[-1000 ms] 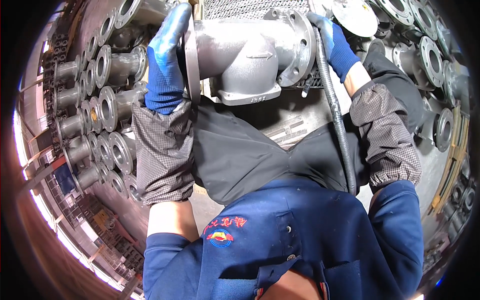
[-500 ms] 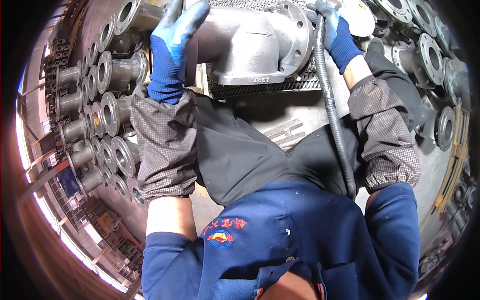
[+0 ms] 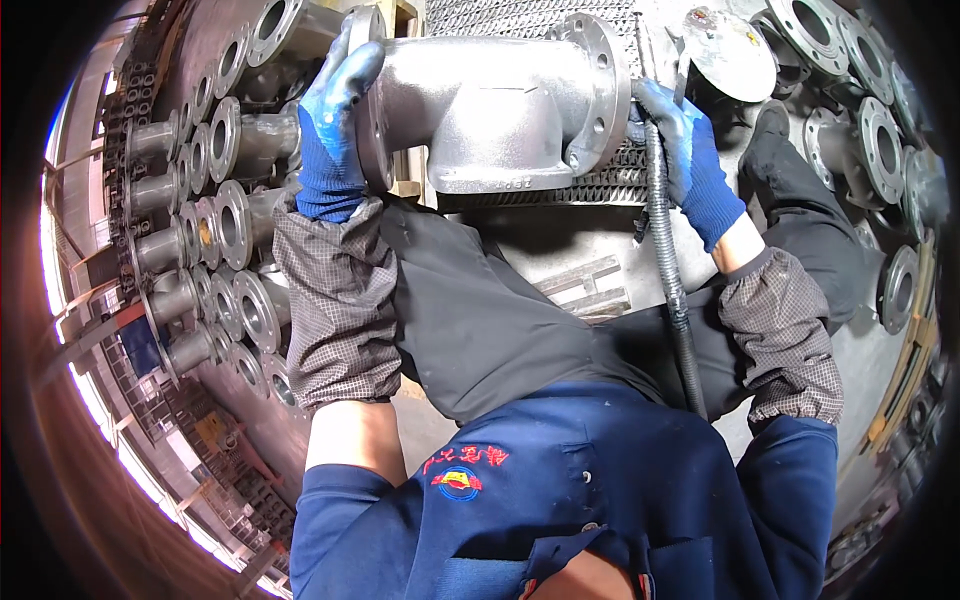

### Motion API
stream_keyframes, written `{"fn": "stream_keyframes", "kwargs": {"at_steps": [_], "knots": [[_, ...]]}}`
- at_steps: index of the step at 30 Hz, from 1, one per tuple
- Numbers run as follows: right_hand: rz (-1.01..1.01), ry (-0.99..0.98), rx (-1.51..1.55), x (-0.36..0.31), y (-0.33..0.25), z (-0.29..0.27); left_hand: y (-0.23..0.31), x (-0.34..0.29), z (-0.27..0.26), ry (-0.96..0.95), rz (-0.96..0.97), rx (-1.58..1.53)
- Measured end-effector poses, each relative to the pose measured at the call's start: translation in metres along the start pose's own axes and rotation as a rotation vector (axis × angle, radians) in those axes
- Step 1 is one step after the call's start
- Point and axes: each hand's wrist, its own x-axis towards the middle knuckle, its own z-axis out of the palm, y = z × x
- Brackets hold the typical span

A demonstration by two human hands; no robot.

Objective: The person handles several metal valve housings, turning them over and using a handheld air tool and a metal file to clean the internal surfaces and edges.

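In front of me lies a grey cast pipe tee (image 3: 497,120) with round bolt-hole flanges at its left and right ends and a flat-ended branch facing me. My left hand (image 3: 340,105), in a blue coated glove, is closed on the rim of its left flange (image 3: 372,135). My gloved right hand (image 3: 678,128) is closed beside the right flange (image 3: 603,95), around a tool with a slim rod pointing away from me; the fingers hide most of its body. A dark ribbed hose (image 3: 662,240) runs from that hand down over my right thigh.
The tee rests on a metal grating (image 3: 560,190). Beyond my right hand is a pale round disc (image 3: 730,55). Many flanged pipe fittings (image 3: 232,140) stand on the left, others (image 3: 880,145) on the right. Flat metal bars (image 3: 588,288) lie on the floor between my legs.
The tee has turned slightly, and its left flange shows more. My left hand stays at that flange. My right hand, with the tool and hose, sits a little lower and further right.
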Motion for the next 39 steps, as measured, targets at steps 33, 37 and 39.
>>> {"fn": "stream_keyframes", "kwargs": {"at_steps": [33,37,39], "knots": [[-0.745,-0.067,-0.918,-0.019,-0.044,-0.027,-0.046,-0.021,0.06,0.083,-0.713,-0.964],[-0.418,-0.025,-0.562,-0.058,-0.055,-0.026,-0.054,-0.026,0.067,0.189,-0.742,-0.963],[-0.447,0.015,-0.682,-0.091,-0.06,-0.025,-0.042,-0.02,0.07,0.126,-0.764,-0.974]]}}
